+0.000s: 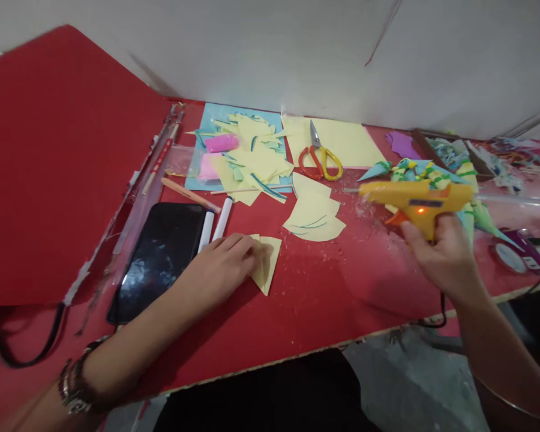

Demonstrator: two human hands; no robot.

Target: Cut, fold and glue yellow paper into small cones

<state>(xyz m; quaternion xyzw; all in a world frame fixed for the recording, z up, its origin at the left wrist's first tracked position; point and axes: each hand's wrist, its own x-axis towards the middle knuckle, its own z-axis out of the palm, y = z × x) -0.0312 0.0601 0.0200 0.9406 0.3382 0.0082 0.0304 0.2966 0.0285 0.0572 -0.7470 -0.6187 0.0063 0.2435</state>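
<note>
In the head view, my right hand [447,255] is closed round the yellow glue gun [416,197], its long axis level, nozzle pointing left. My left hand [227,264] rests on a folded yellow paper [267,264] whose tip points toward me; whether those fingers pinch it, I can't quite tell.

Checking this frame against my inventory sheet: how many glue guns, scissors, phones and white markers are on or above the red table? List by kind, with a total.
Glue gun, held in the right hand: 1
Scissors: 1
Phone: 1
White markers: 2
Total: 5
</note>
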